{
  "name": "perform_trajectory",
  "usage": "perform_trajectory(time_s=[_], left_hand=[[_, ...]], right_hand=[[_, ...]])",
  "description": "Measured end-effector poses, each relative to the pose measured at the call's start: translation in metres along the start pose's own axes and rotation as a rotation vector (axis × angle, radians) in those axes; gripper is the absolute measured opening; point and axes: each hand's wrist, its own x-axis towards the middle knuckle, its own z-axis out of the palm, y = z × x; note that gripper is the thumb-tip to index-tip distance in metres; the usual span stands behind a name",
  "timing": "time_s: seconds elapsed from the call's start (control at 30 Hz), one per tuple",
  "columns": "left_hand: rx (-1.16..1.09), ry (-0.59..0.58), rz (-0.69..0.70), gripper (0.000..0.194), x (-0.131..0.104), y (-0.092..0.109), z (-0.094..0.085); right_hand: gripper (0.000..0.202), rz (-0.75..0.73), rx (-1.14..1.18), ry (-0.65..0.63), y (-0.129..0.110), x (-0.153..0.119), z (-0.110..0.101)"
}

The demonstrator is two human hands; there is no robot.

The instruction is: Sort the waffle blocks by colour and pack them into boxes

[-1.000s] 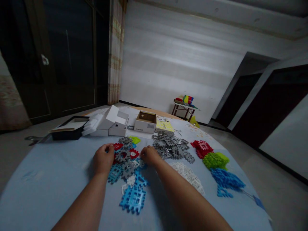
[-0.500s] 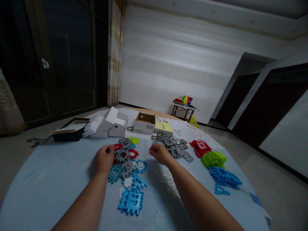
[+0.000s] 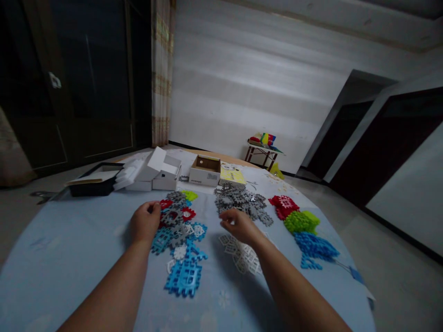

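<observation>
My left hand point(image 3: 145, 222) rests at the left edge of a mixed heap of interlocking plastic building pieces. Its fingers are curled closed beside a red piece point(image 3: 165, 204); whatever they may hold is hidden. Grey pieces point(image 3: 178, 234) lie in the middle of this heap, with blue pieces point(image 3: 185, 276) toward me. My right hand point(image 3: 239, 225) hovers between a pile of grey pieces point(image 3: 235, 197) and a pile of white lattice pieces point(image 3: 245, 258). Its thumb and forefinger are slightly apart, and nothing shows between them.
On the right lie separate piles of red point(image 3: 284, 206), green point(image 3: 302, 222) and blue pieces point(image 3: 314, 245). Behind stand an open cardboard box point(image 3: 205, 176), a yellow booklet point(image 3: 232, 174), white boxes point(image 3: 166, 177) and a black tray point(image 3: 90, 186). A pale blue cloth point(image 3: 90, 244) covers the round table.
My right hand has moved a little right, toward the grey pile, and its fingers have parted. My left hand stays by the mixed heap. The whole view has shifted slightly.
</observation>
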Motion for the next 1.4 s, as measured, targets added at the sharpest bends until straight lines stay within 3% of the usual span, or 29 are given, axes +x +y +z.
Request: perform_trajectory(time_s=[0.13,0.23,0.47,0.67,0.8,0.9,1.03,1.13,1.23,1.4], left_hand=[[0.004,0.0,0.01,0.029,-0.001,0.002,-0.001],[0.005,0.003,0.013,0.028,-0.001,0.003,-0.002],[0.001,0.003,0.013,0.026,0.0,0.0,0.0],[-0.003,0.006,0.016,0.027,0.0,0.0,0.0],[-0.001,0.003,0.025,0.027,0.0,0.0,-0.001],[0.006,0.004,0.024,0.027,0.0,0.0,-0.001],[0.009,0.008,0.018,0.026,0.0,0.0,0.0],[0.005,0.006,0.022,0.027,0.0,0.0,0.001],[0.006,0.008,0.025,0.028,0.0,-0.001,0.001],[0.018,0.015,0.023,0.028,-0.001,0.0,-0.001]], right_hand=[[0.029,-0.047,-0.142,-0.12,-0.032,0.013,0.035],[0.03,-0.028,-0.255,-0.2,-0.042,0.022,0.049],[0.029,-0.005,-0.392,-0.298,-0.039,0.034,0.054],[0.029,0.04,-0.226,-0.216,-0.038,0.031,0.054],[0.017,0.025,-0.013,-0.127,-0.029,0.024,0.04],[0.017,0.017,0.059,-0.042,-0.013,0.011,0.014],[0.016,0.008,0.073,-0.096,0.01,-0.01,-0.024],[0.017,0.037,-0.015,-0.068,0.016,-0.016,-0.033],[0.021,0.017,-0.067,-0.026,0.008,-0.01,-0.018],[0.028,-0.033,-0.158,-0.101,-0.015,0.014,0.025]])
